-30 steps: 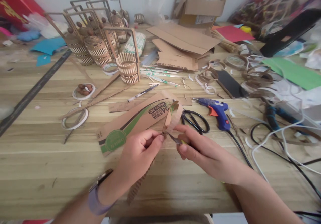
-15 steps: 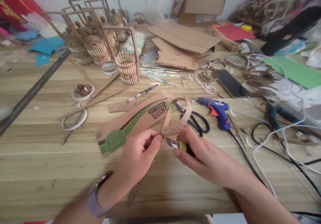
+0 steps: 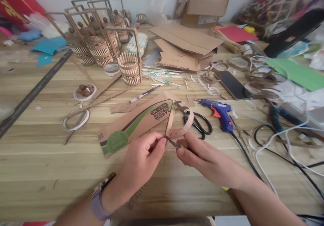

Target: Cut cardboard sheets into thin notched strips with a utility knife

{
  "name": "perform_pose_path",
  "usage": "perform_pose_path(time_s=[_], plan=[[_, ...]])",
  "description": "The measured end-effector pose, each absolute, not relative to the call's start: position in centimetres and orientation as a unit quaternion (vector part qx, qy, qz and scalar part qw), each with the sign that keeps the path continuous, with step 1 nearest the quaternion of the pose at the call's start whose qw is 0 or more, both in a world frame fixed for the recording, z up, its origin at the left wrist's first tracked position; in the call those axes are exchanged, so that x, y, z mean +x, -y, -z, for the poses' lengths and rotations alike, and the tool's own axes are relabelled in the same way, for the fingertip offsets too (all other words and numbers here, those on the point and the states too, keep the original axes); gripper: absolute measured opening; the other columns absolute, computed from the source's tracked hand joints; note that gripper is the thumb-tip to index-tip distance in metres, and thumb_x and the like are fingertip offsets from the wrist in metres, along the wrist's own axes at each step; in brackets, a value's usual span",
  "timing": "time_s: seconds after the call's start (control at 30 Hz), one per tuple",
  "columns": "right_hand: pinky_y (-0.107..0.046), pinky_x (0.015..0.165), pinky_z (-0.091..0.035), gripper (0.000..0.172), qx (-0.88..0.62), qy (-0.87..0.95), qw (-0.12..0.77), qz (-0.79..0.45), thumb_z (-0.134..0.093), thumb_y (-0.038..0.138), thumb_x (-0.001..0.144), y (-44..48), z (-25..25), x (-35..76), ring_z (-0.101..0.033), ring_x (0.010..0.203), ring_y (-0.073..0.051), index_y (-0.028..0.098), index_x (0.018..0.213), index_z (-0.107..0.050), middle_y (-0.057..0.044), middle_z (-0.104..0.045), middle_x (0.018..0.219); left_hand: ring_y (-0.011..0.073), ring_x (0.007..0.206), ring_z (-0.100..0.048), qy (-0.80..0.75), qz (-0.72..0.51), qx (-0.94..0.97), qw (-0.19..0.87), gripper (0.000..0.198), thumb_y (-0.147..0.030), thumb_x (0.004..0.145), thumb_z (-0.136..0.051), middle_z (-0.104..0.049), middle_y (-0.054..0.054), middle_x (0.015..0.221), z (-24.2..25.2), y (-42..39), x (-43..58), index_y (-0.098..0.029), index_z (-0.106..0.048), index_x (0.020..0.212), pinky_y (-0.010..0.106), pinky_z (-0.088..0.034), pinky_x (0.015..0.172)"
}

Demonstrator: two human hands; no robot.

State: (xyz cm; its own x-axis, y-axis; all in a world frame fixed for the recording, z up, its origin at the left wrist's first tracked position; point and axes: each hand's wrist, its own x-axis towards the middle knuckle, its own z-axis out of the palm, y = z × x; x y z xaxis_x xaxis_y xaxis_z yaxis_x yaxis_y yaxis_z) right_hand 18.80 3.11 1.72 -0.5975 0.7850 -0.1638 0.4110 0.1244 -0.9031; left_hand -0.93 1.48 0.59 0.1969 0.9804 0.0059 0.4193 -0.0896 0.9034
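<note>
My left hand (image 3: 143, 158) pinches the lower end of a thin brown cardboard strip (image 3: 186, 126) that curls up into a loop above my fingers. My right hand (image 3: 199, 155) is closed round a small utility knife (image 3: 177, 144) with a yellow body, its blade tip touching the strip right at my left fingertips. Under both hands lies a long printed cardboard piece (image 3: 134, 124) with a green stripe and a round green logo. A corrugated strip (image 3: 136, 195) hangs below my left hand. A watch sits on my left wrist.
Black scissors (image 3: 199, 121) and a blue glue gun (image 3: 219, 113) lie just beyond my right hand, cables (image 3: 273, 141) at right. A phone (image 3: 231, 84), tape rolls (image 3: 76, 118), small stick baskets (image 3: 129, 69) and flattened cardboard (image 3: 184, 45) crowd the far wooden table (image 3: 37, 158).
The strip's loop has turned and changed shape above my hands. My right hand has brought the knife blade back in against the strip. My left hand has held its pinch.
</note>
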Motion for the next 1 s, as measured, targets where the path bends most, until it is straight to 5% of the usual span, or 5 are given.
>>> perform_pose_path(time_s=[0.27, 0.5, 0.6, 0.77, 1.0], plan=[[-0.020, 0.048, -0.041, 0.033, -0.424, 0.717, 0.202, -0.515, -0.042, 0.034, 0.099, -2.8, -1.3, 18.5, -0.045, 0.054, -0.011, 0.024, 0.130, -0.048, 0.005, -0.050, 0.065, 0.0103, 0.056, -0.051, -0.547, -0.343, 0.681, 0.346, 0.026, -0.027, 0.094, -0.046, -0.057, -0.003, 0.061, -0.4, -1.4, -0.7, -0.017, -0.062, 0.076, 0.020, -0.037, 0.054], [-0.025, 0.069, -0.051, 0.030, -0.448, 0.782, 0.228, -0.367, -0.040, 0.031, 0.099, -3.1, -0.7, 18.3, -0.066, 0.076, -0.015, 0.024, 0.127, -0.049, 0.000, -0.067, 0.081, 0.0085, 0.040, -0.040, -0.563, -0.335, 0.546, 0.523, 0.030, -0.043, 0.092, -0.048, -0.037, -0.009, 0.050, -0.6, -1.5, -0.7, -0.020, -0.056, 0.076, 0.017, -0.033, 0.038], [-0.026, 0.068, -0.052, 0.025, -0.483, 0.790, 0.213, -0.311, -0.043, 0.032, 0.097, -3.1, -0.1, 18.3, -0.070, 0.081, -0.017, 0.021, 0.118, -0.049, -0.005, -0.072, 0.095, 0.0079, 0.040, -0.042, -0.563, -0.343, 0.506, 0.556, 0.029, -0.044, 0.090, -0.050, -0.036, -0.009, 0.051, -0.6, -1.7, -0.7, -0.020, -0.054, 0.074, 0.016, -0.036, 0.038], [-0.030, 0.056, -0.049, 0.016, -0.481, 0.838, 0.122, -0.227, -0.052, 0.024, 0.091, -3.0, 0.9, 18.2, -0.068, 0.066, -0.021, 0.019, 0.107, -0.054, -0.003, -0.071, 0.077, 0.0082, 0.045, -0.043, -0.560, -0.344, 0.529, 0.537, 0.027, -0.039, 0.090, -0.051, -0.050, -0.006, 0.053, -0.6, -1.6, -0.7, -0.020, -0.056, 0.072, 0.017, -0.035, 0.042], [-0.040, 0.080, -0.055, 0.016, -0.430, 0.826, 0.348, -0.105, -0.060, 0.024, 0.092, -3.3, 0.2, 18.1, -0.065, 0.100, -0.025, 0.020, 0.107, -0.059, -0.012, -0.067, 0.105, 0.0096, 0.049, -0.049, -0.537, -0.345, 0.526, 0.563, 0.019, -0.033, 0.091, -0.053, -0.057, -0.004, 0.056, -0.2, -1.5, -0.5, -0.020, -0.066, 0.088, 0.017, -0.037, 0.045]])
